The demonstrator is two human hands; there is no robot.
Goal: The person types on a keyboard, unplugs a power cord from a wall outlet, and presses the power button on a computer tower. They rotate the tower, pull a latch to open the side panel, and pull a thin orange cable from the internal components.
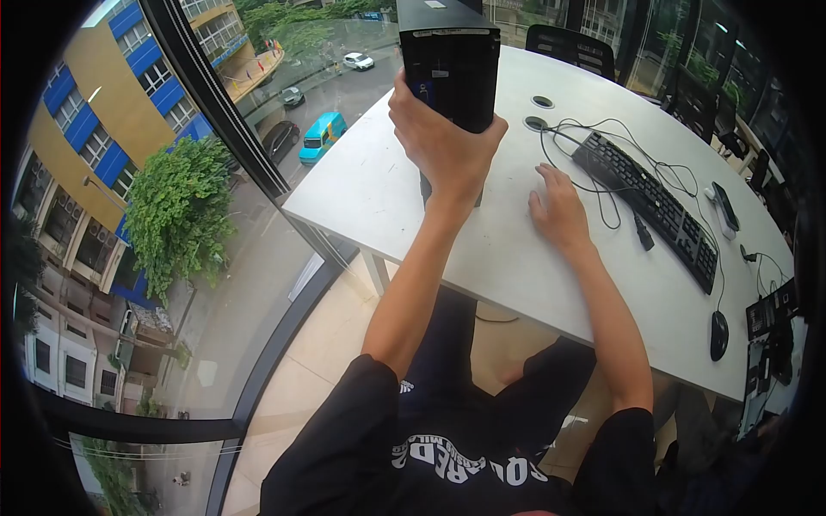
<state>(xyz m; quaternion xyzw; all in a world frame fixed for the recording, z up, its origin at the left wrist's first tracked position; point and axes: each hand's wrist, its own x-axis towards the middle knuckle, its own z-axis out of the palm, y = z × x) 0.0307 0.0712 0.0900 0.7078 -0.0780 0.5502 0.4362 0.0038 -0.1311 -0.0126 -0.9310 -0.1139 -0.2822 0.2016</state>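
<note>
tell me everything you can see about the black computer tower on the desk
The black computer tower is a slim box, seemingly metal and plastic, standing upright near the white desk's window-side edge. Its near face shows vent holes, a small blue port and a white label strip along the top edge; another white sticker sits on its top. The left hand grips it from below that face. The right hand rests flat on the desk, apart from it.

bright daylight from the window wall; strong fisheye bending, black vignette at the edges, mostly sharp.
</note>
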